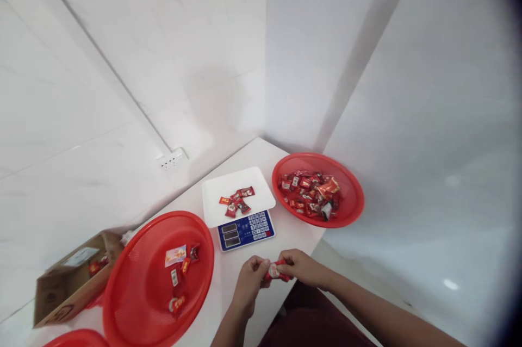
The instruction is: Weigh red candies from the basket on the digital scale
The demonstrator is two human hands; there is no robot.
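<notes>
A red wrapped candy with a pale round print is stretched between my two hands, in front of the scale near the table's edge. My left hand pinches its left end. The other end sits between the thumb and fingers of my right hand. Behind them stands a blue digital scale with a white tray. Several red candies lie in a loose cluster on that tray.
At the right, a red basket holds a heap of red-wrapped candies. A larger red basket at the left has several scattered packets inside. Beyond it is an open cardboard box. Another red rim shows at bottom left. Walls border the white table.
</notes>
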